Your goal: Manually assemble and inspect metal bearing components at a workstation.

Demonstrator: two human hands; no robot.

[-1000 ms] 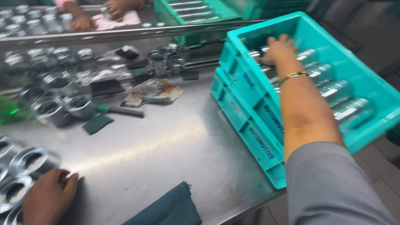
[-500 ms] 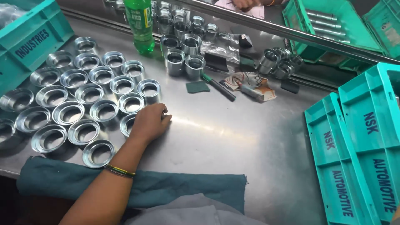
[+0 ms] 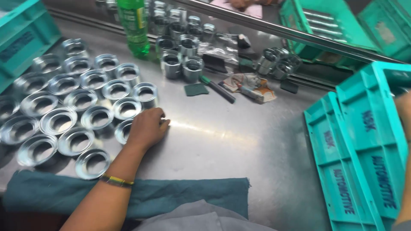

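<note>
Several shiny flanged metal rings [image 3: 64,122] stand in rows on the steel table [image 3: 222,141] at the left. My left hand [image 3: 147,128] lies palm down at the right end of these rows, fingers curled over one metal ring [image 3: 123,131] that it half covers. A yellow-green band sits on that wrist. Only a sliver of my right hand [image 3: 403,114] shows at the right edge, above the upper of two stacked teal crates [image 3: 368,141]; its fingers are out of view.
A green bottle [image 3: 133,25] stands at the back, with small metal sleeves [image 3: 180,64] beside it. A green pad [image 3: 196,89], a dark pen-like tool [image 3: 220,89] and a crumpled rag [image 3: 252,85] lie mid-table. A teal cloth [image 3: 171,194] drapes the front edge. Another teal crate [image 3: 21,38] stands far left.
The view has swung left from the crate of metal cylinders to the rings. My right hand left those cylinders and now shows only at the edge. The left hand stays at the rings.
</note>
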